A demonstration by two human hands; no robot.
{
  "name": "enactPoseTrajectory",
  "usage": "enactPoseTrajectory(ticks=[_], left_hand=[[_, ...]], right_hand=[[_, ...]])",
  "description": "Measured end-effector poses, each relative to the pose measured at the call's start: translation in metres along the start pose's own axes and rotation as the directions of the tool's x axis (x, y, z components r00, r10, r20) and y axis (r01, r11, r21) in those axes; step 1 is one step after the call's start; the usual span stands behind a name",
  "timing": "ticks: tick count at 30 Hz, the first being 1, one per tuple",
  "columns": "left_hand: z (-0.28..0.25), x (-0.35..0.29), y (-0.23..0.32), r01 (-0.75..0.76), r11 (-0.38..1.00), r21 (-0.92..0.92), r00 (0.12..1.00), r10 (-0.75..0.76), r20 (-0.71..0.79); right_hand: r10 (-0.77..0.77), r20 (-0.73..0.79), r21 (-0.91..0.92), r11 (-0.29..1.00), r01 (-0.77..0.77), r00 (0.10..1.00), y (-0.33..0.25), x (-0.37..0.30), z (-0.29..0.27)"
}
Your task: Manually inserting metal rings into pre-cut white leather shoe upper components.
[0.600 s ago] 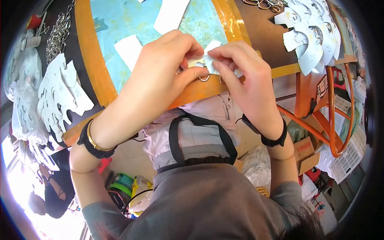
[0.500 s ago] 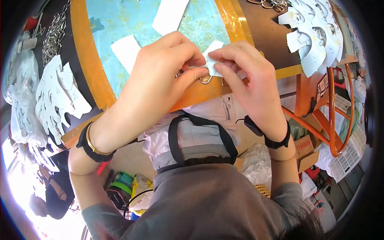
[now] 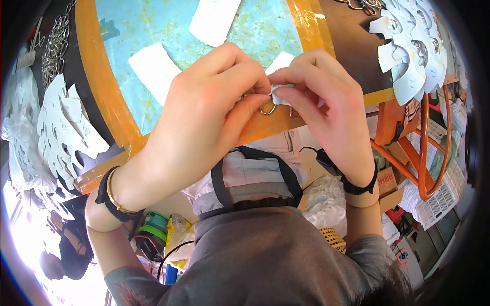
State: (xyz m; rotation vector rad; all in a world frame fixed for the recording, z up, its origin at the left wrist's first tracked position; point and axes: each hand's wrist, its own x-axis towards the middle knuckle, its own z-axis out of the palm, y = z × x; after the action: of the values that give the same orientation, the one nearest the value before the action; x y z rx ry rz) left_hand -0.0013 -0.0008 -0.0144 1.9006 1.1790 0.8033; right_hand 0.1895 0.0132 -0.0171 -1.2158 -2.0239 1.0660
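Both of my hands meet over the near edge of the work table. My left hand [image 3: 212, 99] is closed, thumb and forefinger pinched together at the left end of a small white strip [image 3: 282, 95]. My right hand [image 3: 332, 94] pinches the same strip from the right, its fingertips curled over it. A wire-like metal ring [image 3: 268, 109] hangs just below the left fingertips, and its upper part is hidden by them. Part of another metal loop [image 3: 294, 113] shows under my right thumb. Behind the fingers lies a white flat piece [image 3: 280, 62], partly covered.
On the blue mat [image 3: 145, 30], edged with orange tape, lie more white pieces [image 3: 155, 69]. Metal rings are piled at left [image 3: 55, 46]. Stacks of white cut-out sheets stand at left [image 3: 66, 130] and right [image 3: 411, 48]. An orange metal frame [image 3: 424, 153] stands to the right.
My two hands have shifted slightly to the right and down in the picture, still pinching the strip. More of the strip is now covered by the fingers.
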Motion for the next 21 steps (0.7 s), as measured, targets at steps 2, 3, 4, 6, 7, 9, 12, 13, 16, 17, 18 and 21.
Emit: enactPoseTrajectory(ticks=[2, 3, 4, 6, 7, 9, 12, 13, 16, 17, 18, 21], left_hand=[[-0.001, 0.001, 0.003, 0.059, 0.995, 0.079, 0.998, -0.062, 0.034], [0.001, 0.001, 0.004, 0.056, 0.995, 0.076, 0.998, -0.059, 0.036], [0.003, 0.002, 0.005, 0.071, 0.993, 0.099, 0.997, -0.074, 0.027], [0.004, 0.002, 0.005, 0.086, 0.989, 0.122, 0.996, -0.089, 0.018], [0.004, 0.002, 0.005, 0.086, 0.989, 0.121, 0.996, -0.089, 0.015], [0.004, 0.002, 0.005, 0.088, 0.989, 0.122, 0.996, -0.09, 0.009], [0.005, 0.001, 0.006, 0.077, 0.985, 0.153, 0.997, -0.076, -0.01], [0.006, 0.001, 0.006, 0.074, 0.985, 0.158, 0.997, -0.072, -0.016], [0.009, 0.002, 0.007, 0.071, 0.981, 0.18, 0.998, -0.069, -0.017], [0.009, 0.003, 0.007, 0.069, 0.977, 0.2, 0.998, -0.068, -0.013], [0.009, 0.004, 0.008, 0.072, 0.977, 0.2, 0.997, -0.071, -0.012], [0.009, 0.006, 0.01, 0.07, 0.968, 0.242, 0.997, -0.073, 0.004]], right_hand=[[-0.008, 0.026, -0.001, 1.0, 0.008, 1.0, 0.001, 0.0, -0.001], [-0.005, 0.024, -0.003, 1.0, 0.005, 1.0, 0.001, 0.0, -0.001], [0.025, 0.015, 0.013, 1.0, -0.025, 1.0, 0.001, 0.0, 0.0], [0.055, 0.007, 0.031, 0.998, -0.056, 0.998, -0.001, 0.0, 0.002], [0.051, 0.003, -0.01, 0.999, -0.051, 0.999, -0.003, 0.0, 0.002], [0.044, 0.002, -0.049, 0.998, -0.044, 0.999, -0.005, 0.0, 0.004], [0.011, -0.024, -0.075, 0.997, -0.012, 1.0, -0.004, 0.001, 0.005], [-0.016, -0.022, -0.077, 0.997, 0.014, 1.0, -0.001, 0.001, 0.005], [-0.013, -0.02, -0.098, 0.995, 0.011, 1.0, -0.004, 0.002, 0.005], [0.014, -0.02, -0.118, 0.993, -0.016, 1.0, -0.006, 0.002, 0.005], [0.015, -0.019, -0.116, 0.993, -0.017, 1.0, -0.006, 0.002, 0.005], [0.012, -0.027, -0.126, 0.992, -0.015, 1.0, -0.006, 0.003, 0.006]])
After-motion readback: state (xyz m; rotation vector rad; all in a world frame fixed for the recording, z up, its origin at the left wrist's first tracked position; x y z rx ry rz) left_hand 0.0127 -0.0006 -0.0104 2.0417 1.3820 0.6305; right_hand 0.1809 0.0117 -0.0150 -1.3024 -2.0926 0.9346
